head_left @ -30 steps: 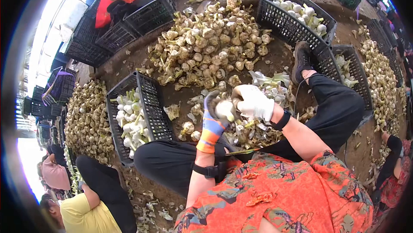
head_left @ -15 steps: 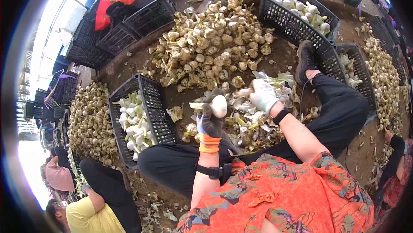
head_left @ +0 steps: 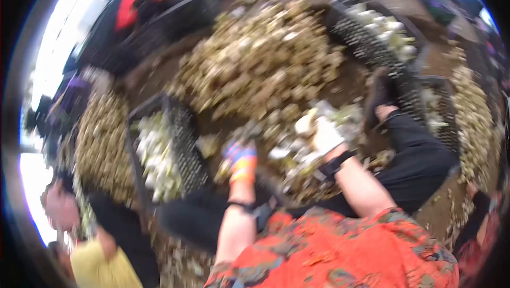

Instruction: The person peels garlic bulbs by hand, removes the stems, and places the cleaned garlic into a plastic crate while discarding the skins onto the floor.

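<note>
Motion blurs this view. My right hand [head_left: 326, 136], in a white glove, is over the loose peelings. At its fingertips is a tan, rounded garlic bulb [head_left: 305, 123], its outline smeared. My left hand [head_left: 241, 152], in a glove with an orange and purple cuff, reaches forward between the left crate and the peelings. Its dark fingers are too smeared to show whether they hold anything. White garlic skins and scraps [head_left: 297, 155] lie between and under my hands. Beyond them rises a big heap of untrimmed garlic [head_left: 260, 59].
To my left stands a black crate [head_left: 186, 144] of white garlic with stems. Another garlic crate [head_left: 366, 38] is at the back right, with a third [head_left: 446, 112] beside my leg. A person in yellow [head_left: 103, 264] sits at lower left. Garlic rows [head_left: 103, 150] flank both sides.
The white garlic bulb that was in my left hand no longer shows there, and that hand is lower. A tan bulb now shows at my right fingertips. The whole view has shifted and blurred.
</note>
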Available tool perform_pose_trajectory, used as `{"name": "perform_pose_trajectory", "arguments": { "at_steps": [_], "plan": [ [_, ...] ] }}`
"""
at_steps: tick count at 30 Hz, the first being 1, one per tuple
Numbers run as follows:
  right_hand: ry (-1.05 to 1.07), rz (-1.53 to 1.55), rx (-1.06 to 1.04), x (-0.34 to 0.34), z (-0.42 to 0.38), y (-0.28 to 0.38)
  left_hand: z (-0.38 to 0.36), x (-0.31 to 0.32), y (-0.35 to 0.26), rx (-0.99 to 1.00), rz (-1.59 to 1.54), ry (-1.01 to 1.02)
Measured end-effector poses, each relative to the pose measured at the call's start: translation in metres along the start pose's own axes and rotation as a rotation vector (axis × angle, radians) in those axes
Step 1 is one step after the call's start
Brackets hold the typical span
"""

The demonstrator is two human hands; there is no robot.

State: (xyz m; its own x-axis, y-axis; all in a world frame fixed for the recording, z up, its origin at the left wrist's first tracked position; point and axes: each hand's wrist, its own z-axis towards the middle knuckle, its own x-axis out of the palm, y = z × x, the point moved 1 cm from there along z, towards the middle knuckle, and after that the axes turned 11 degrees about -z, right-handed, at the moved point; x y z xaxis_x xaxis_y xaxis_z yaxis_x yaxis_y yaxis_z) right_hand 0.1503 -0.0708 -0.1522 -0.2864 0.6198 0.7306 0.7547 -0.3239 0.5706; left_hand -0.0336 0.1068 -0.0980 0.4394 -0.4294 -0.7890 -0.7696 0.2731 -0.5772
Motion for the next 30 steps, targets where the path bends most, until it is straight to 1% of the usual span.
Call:
{"name": "perform_pose_trajectory", "arguments": {
  "at_steps": [1,2,3,4,5,6,8,9,10,12,14,15,16,17,18,19,20,21,22,24,25,26,27,30],
  "plan": [
    [-0.154,0.068,-0.088,0.001,0.001,0.009,0.01,-0.018,0.0,-0.129,-0.092,0.11],
    [-0.2,-0.056,-0.16,0.016,-0.006,0.031,0.019,-0.012,0.021,-0.198,0.1,0.066],
    [0.075,0.1,-0.199,-0.017,0.017,0.019,0.027,-0.007,0.041,-0.276,0.288,0.034],
    [-0.175,0.14,-0.069,-0.019,0.022,0.024,0.038,0.002,0.073,-0.274,0.394,0.15],
    [-0.405,0.13,-0.029,-0.002,0.014,0.039,0.039,0.012,0.105,-0.111,0.516,0.175],
    [-0.332,0.183,-0.092,-0.046,0.039,0.02,0.045,0.004,0.102,-0.18,0.577,0.514],
    [-0.122,0.408,-0.149,-0.031,0.043,0.062,0.049,0.01,0.134,-0.206,0.629,0.582],
    [-0.017,0.518,-0.172,-0.008,0.031,0.091,0.052,0.01,0.134,-0.339,0.482,0.529],
    [-0.196,0.395,-0.24,0.051,-0.005,0.152,0.056,0.011,0.138,-0.301,0.563,0.563],
    [-0.064,0.359,-0.483,0.066,-0.022,0.205,0.07,0.016,0.155,-0.248,0.57,0.557],
    [-0.15,0.311,-0.445,0.049,-0.024,0.21,0.061,0.0,0.111,-0.267,0.266,0.275],
    [-0.106,0.116,-0.417,0.041,-0.024,0.199,0.061,-0.004,0.094,-0.245,0.032,0.197],
    [-0.078,-0.11,-0.331,0.017,-0.01,0.171,0.063,-0.006,0.076,-0.247,-0.397,0.229],
    [-0.043,-0.532,-0.445,0.001,-0.001,0.128,0.065,-0.003,0.051,-0.299,-0.913,0.291],
    [0.014,-0.946,-0.543,0.002,0.004,0.09,0.062,-0.003,0.022,-0.372,-1.425,0.424],
    [0.111,-0.95,-0.147,0.049,-0.021,0.087,0.055,-0.003,-0.009,-0.395,-1.775,0.581],
    [0.228,-0.937,0.264,0.1,-0.051,0.087,0.049,-0.007,-0.028,-0.255,-1.937,0.82],
    [0.271,-1.079,0.253,0.112,-0.058,0.067,0.042,-0.012,-0.048,-0.122,-2.058,1.088],
    [0.271,-0.939,0.135,0.127,-0.07,0.059,0.011,-0.023,-0.086,-0.251,-1.983,0.724],
    [0.227,-0.531,-0.008,0.143,-0.084,0.055,-0.034,-0.043,-0.125,-0.12,-1.93,0.801],
    [0.208,-0.368,-0.018,0.147,-0.087,0.057,-0.039,-0.029,-0.112,-0.065,-1.868,0.613],
    [0.18,-0.209,-0.029,0.145,-0.092,0.061,-0.048,-0.027,-0.116,-0.014,-1.803,0.439],
    [0.22,-0.181,-0.072,0.127,-0.081,0.051,-0.059,-0.029,-0.118,0.059,-1.878,0.477],
    [0.183,-0.353,-0.118,0.145,-0.116,0.074,-0.077,-0.042,-0.134,0.407,-1.815,0.529]
  ]
}}
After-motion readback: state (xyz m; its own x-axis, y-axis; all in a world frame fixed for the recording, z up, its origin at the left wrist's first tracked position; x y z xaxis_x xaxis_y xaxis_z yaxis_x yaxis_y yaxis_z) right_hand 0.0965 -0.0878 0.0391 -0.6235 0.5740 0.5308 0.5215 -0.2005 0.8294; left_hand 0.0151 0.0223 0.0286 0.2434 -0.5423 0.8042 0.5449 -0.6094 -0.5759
